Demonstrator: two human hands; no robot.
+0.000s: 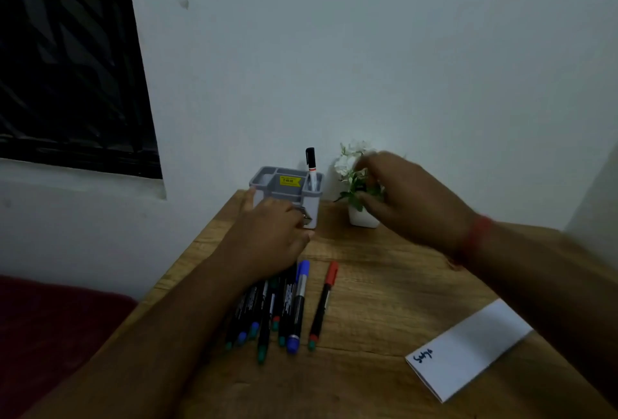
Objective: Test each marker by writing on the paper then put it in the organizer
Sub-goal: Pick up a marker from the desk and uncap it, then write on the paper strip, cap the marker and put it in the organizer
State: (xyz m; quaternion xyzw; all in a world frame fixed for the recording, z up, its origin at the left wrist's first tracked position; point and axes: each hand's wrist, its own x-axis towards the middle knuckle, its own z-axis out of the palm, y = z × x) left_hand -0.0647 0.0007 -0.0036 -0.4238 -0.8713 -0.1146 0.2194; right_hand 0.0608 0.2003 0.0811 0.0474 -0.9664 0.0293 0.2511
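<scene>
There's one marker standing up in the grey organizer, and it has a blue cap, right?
Not quite. One marker does stand upright in the grey organizer, but the head view shows its cap is black, not blue. The blue-capped marker lies on the table with the other markers.

Dim, murky frame; right hand (404, 197) motion-blurred.
</scene>
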